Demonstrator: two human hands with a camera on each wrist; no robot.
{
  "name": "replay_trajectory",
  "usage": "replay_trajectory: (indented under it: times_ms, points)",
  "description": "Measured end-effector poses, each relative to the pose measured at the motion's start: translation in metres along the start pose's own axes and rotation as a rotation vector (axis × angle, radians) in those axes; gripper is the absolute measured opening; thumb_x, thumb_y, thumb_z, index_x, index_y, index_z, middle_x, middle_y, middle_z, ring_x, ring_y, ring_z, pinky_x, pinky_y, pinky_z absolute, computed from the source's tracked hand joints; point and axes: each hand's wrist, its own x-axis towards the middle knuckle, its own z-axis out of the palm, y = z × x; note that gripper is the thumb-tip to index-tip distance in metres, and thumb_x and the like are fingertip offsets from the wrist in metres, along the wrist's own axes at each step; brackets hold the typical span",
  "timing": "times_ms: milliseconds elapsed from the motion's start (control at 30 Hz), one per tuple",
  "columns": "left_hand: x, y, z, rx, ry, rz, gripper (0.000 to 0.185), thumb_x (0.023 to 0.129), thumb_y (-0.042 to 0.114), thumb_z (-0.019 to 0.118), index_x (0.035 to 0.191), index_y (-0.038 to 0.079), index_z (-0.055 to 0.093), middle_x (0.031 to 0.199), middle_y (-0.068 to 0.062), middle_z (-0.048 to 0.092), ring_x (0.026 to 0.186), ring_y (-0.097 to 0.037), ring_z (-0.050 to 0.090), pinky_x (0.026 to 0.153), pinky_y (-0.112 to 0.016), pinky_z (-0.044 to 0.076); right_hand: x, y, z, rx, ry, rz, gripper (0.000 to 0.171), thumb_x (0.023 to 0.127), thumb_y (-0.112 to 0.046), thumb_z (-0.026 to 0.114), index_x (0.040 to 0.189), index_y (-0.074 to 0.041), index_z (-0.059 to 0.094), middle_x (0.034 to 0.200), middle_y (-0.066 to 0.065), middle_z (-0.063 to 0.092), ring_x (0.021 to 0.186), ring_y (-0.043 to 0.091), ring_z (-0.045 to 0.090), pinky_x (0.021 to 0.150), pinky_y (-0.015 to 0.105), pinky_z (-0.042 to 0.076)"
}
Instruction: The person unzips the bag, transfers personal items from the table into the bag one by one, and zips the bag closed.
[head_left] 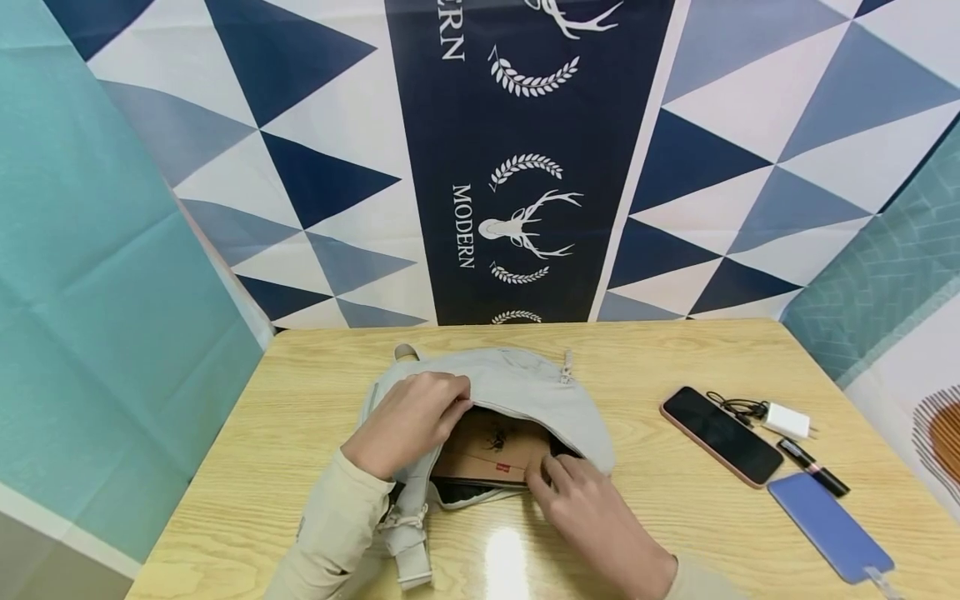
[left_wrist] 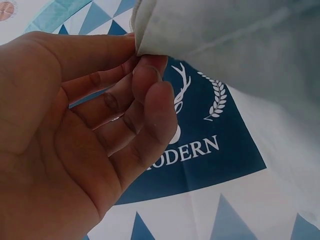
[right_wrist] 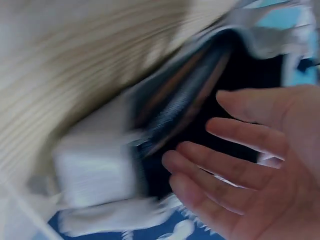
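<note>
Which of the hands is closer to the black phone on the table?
The right hand. It sits at the bag's opening, on the side facing the phone. The left hand pinches the bag's flap farther away.

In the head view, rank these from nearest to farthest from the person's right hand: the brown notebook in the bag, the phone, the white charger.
From the right hand:
1. Brown notebook, touching its fingertips, inside the grey bag.
2. Phone, to the right on the table.
3. White charger, farther right, beyond the phone.
</note>
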Motion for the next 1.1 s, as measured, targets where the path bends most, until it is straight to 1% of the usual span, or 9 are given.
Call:
replay_trajectory:
  times_ms: [133, 200, 300, 500, 600, 667, 767, 933, 1100]
  points:
    - [0.000, 0.001, 0.001, 0.005, 0.003, -0.002, 0.026, 0.096, 0.011, 0.067, 0.074, 0.019, 0.057, 0.065, 0.011, 0.049, 0.058, -0.004, 0.046, 0.056, -0.022, 0.042, -0.001, -0.020, -0.007, 0.094, -0.059, -0.041, 0.010, 0.085, -0.017, 0.066, 0.092, -0.010, 0.067, 0.083, 0.003, 0.061, 0.073, 0.017, 0.057, 0.064, 0.032, 0.052]
    - [0.000, 0.002, 0.001, 0.005, 0.000, -0.003, 0.027, 0.096, 0.010, 0.066, 0.073, 0.019, 0.056, 0.064, 0.011, 0.048, 0.057, -0.004, 0.046, 0.056, -0.022, 0.041, -0.002, -0.026, -0.008, 0.116, -0.095, -0.054, 0.015, 0.080, -0.020, 0.075, 0.089, -0.013, 0.064, 0.080, -0.002, 0.055, 0.071, 0.014, 0.054, 0.060, 0.030, 0.048]
    - [0.000, 0.003, 0.001, 0.000, -0.011, -0.003, 0.027, 0.097, 0.010, 0.066, 0.073, 0.019, 0.056, 0.065, 0.012, 0.049, 0.057, -0.004, 0.046, 0.056, -0.021, 0.042, -0.003, -0.027, -0.005, 0.119, -0.130, -0.052, 0.016, 0.079, -0.018, 0.077, 0.085, -0.015, 0.062, 0.077, -0.004, 0.050, 0.068, 0.011, 0.050, 0.057, 0.027, 0.044]
    - [0.001, 0.002, 0.004, -0.034, -0.020, 0.022, 0.026, 0.096, 0.010, 0.066, 0.075, 0.020, 0.057, 0.067, 0.013, 0.051, 0.061, -0.003, 0.048, 0.061, -0.022, 0.044, -0.006, -0.022, 0.003, 0.135, -0.116, 0.003, 0.020, 0.083, -0.017, 0.075, 0.077, -0.015, 0.056, 0.072, -0.005, 0.047, 0.064, 0.012, 0.050, 0.054, 0.028, 0.041]
    - [0.001, 0.002, 0.005, -0.049, -0.023, 0.028, 0.025, 0.097, 0.010, 0.066, 0.075, 0.021, 0.057, 0.068, 0.013, 0.051, 0.061, -0.003, 0.049, 0.061, -0.022, 0.044, -0.007, -0.021, 0.004, 0.099, -0.136, 0.021, 0.015, 0.084, -0.018, 0.073, 0.090, -0.008, 0.063, 0.085, 0.004, 0.059, 0.079, 0.019, 0.060, 0.066, 0.033, 0.051]
    - [0.002, 0.002, 0.005, -0.043, -0.025, 0.028, 0.026, 0.097, 0.010, 0.065, 0.075, 0.021, 0.056, 0.067, 0.013, 0.050, 0.060, -0.003, 0.048, 0.061, -0.022, 0.044, -0.008, -0.021, 0.006, 0.060, -0.159, 0.029, 0.026, 0.086, -0.019, 0.071, 0.104, -0.001, 0.066, 0.102, 0.013, 0.064, 0.095, 0.027, 0.063, 0.079, 0.038, 0.054]
    - [0.002, 0.002, 0.005, -0.028, -0.029, 0.026, 0.027, 0.098, 0.011, 0.064, 0.075, 0.021, 0.055, 0.065, 0.013, 0.048, 0.058, -0.004, 0.047, 0.059, -0.023, 0.043, -0.011, -0.022, 0.009, 0.005, -0.200, 0.037, 0.042, 0.090, -0.023, 0.067, 0.122, 0.004, 0.063, 0.126, 0.023, 0.061, 0.114, 0.038, 0.060, 0.094, 0.046, 0.051]
    - [0.003, 0.003, 0.005, -0.009, -0.030, 0.014, 0.027, 0.098, 0.011, 0.065, 0.075, 0.021, 0.054, 0.064, 0.013, 0.047, 0.057, -0.004, 0.046, 0.058, -0.023, 0.042, -0.014, -0.019, 0.013, 0.047, -0.239, 0.069, 0.045, 0.093, -0.030, 0.067, 0.126, 0.001, 0.061, 0.125, 0.019, 0.057, 0.114, 0.033, 0.057, 0.097, 0.044, 0.049]
    - [0.003, 0.004, 0.006, -0.005, -0.032, 0.018, 0.027, 0.098, 0.011, 0.065, 0.075, 0.021, 0.054, 0.065, 0.013, 0.047, 0.057, -0.004, 0.046, 0.057, -0.023, 0.042, -0.016, -0.013, 0.014, 0.151, -0.311, 0.040, 0.047, 0.099, -0.034, 0.060, 0.134, -0.002, 0.058, 0.138, 0.017, 0.054, 0.129, 0.032, 0.051, 0.106, 0.046, 0.042]
